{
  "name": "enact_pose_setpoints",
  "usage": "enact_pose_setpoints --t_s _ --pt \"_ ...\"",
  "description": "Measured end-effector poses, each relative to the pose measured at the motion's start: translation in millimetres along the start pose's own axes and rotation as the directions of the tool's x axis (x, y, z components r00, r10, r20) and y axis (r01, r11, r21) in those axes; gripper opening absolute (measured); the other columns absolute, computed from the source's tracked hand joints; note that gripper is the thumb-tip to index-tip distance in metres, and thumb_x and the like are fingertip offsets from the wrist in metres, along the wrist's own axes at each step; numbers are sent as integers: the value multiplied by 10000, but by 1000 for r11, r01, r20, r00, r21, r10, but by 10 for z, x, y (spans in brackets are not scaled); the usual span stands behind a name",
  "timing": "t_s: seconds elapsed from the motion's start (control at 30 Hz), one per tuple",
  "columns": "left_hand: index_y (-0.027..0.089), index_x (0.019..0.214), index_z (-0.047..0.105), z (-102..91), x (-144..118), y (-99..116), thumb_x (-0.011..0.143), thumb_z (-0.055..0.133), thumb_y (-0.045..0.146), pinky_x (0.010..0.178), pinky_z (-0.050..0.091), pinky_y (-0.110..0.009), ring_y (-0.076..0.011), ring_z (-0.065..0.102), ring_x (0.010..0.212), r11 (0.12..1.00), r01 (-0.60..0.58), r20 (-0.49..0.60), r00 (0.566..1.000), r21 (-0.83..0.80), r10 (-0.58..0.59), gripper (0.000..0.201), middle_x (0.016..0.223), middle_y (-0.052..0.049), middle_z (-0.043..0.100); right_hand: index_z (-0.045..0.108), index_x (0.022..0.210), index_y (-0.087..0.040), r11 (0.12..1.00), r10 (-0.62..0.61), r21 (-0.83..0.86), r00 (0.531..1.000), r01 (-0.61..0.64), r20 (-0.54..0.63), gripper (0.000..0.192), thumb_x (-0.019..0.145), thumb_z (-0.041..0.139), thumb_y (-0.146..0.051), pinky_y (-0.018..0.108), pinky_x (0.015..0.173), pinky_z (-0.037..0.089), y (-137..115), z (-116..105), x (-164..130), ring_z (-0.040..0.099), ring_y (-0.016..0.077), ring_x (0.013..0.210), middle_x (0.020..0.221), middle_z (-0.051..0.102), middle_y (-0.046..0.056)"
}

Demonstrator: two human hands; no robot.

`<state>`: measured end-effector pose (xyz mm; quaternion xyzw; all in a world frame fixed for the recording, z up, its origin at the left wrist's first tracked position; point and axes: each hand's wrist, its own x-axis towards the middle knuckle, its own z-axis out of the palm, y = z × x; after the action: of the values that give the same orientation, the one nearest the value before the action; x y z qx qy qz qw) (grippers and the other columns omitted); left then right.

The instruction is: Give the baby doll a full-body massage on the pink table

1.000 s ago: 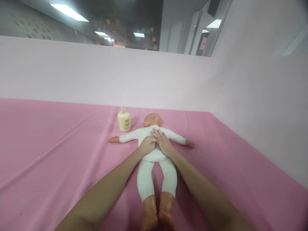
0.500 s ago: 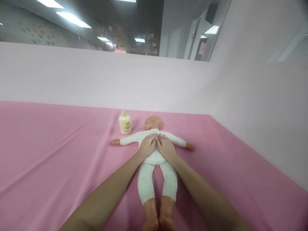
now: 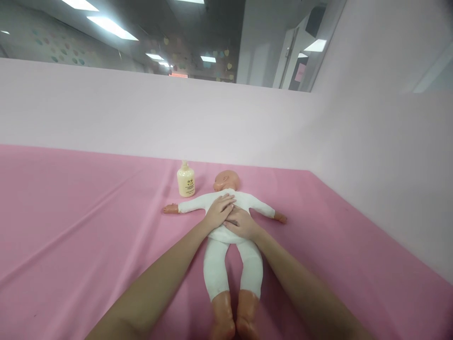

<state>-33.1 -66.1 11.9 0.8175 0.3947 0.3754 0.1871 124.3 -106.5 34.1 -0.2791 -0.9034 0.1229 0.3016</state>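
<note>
A baby doll (image 3: 231,257) in a white suit lies on its back on the pink sheet (image 3: 88,236), arms spread, head away from me. My left hand (image 3: 218,211) rests flat on its chest, fingers apart and pointing up toward the neck. My right hand (image 3: 241,224) lies flat on the belly just below, fingers turned leftward under the left hand. Neither hand grips anything. A small cream lotion bottle (image 3: 186,180) stands upright left of the doll's head.
Pale pink partition walls (image 3: 371,151) close off the back and right side of the pink surface. Folds run across the sheet on the left. Ceiling lights and a room show above the partition.
My left hand slid up the doll's chest while my right hand drew down from the chest to the belly and turned sideways. The view shifted slightly.
</note>
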Motion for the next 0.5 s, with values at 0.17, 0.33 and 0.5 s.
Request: enact_pose_setpoints --t_s 0.17,0.33,0.5 --pt "179 1457 456 71 29 -104 1012 250 337 1234 168 -425 -187 219 1506 990 61 30 997 124 -65 515 1570 -46 373 748 725 -220 940 130 323 991 -115 -25 326 932 508 -293 375 966 454 84 13 0 631 215 988 823 751 37" --pt "160 1546 271 92 28 -94 1011 199 350 1232 136 -434 -200 118 1527 965 100 54 992 244 -117 572 1632 -68 212 614 497 -223 875 245 438 969 -204 -39 477 936 485 -357 373 963 446 142 52 20 633 198 837 602 677 27" --pt "112 1566 159 78 5 -41 999 235 412 1225 122 -480 -245 77 1531 901 239 -27 969 363 -246 646 1645 -129 102 497 421 -227 864 303 430 953 -263 -24 553 937 457 -424 363 933 445 182 82 25 610 200 817 491 546 15"
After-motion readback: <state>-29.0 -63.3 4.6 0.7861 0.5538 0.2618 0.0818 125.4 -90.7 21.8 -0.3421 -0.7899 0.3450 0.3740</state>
